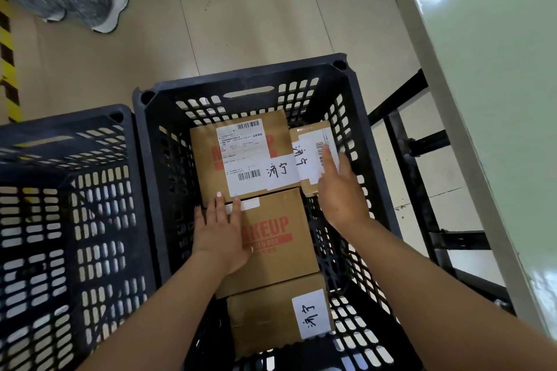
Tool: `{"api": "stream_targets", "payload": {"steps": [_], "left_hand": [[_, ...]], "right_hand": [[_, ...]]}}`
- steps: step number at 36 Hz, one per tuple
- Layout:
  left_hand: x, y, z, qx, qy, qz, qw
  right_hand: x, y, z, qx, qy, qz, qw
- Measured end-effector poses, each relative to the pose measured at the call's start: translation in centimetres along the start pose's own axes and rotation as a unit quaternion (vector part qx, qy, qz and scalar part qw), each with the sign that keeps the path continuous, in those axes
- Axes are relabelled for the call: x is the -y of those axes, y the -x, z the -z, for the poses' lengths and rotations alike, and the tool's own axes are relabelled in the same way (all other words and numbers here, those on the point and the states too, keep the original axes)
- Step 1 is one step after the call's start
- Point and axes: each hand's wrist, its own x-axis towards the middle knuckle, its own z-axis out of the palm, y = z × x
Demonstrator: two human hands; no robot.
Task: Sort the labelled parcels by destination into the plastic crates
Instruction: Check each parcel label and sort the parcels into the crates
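Tiled floor (pixel 241 24), table (pixel 497 99) beside crate (pixel 355 117).

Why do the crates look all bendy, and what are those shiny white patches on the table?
Head view: the wide-angle lens bows the black crate and the left crate near the edges; the white patches on the table are glare from lights above; handwritten labels stay sharp, while the printed label's small text is too blurred to read.

Bright, even indoor light falls from above, with soft shadows inside the crate (pixel 247 84). White glare patches sit on the table (pixel 494 75) (near its far corner and its near edge) and the floor (pixel 241 24). Wide-angle bending bows lines toward the edges; detail is slightly soft.
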Motion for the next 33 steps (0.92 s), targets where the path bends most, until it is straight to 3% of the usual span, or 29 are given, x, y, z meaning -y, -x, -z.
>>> {"api": "stream_targets", "payload": {"steps": [3,7,11,21,27,33], "left_hand": [[-0.2,-0.2,0.0,-0.018,0.011,0.000,1.000],[-0.2,-0.8,0.1,-0.034,0.028,-0.010,0.999],[0.0,-1.4,0.5,-0.038,0.026,-0.016,0.999],[-0.2,-1.9,0.3,-0.028,0.021,-0.010,0.999],[-0.1,-2.0,0.3,-0.013,0.019,-0.014,1.000],[-0.4,-2.1,0.2,-0.006,0.015,-0.014,1.000]], "right_hand": [[0.5,-0.1,-1.2,0.000,0.137,0.056,0.989],[0.6,0.0,-3.9,0.076,0.198,0.091,0.973],[-0.2,0.6,-4.8,0.166,0.161,0.055,0.971],[-1.9,2.4,-5.1,0.152,0.090,-0.004,0.984],[-2.6,1.7,-5.3,0.195,0.085,0.011,0.977],[-2.0,0.0,-4.8,0.172,0.078,0.018,0.982]]}}
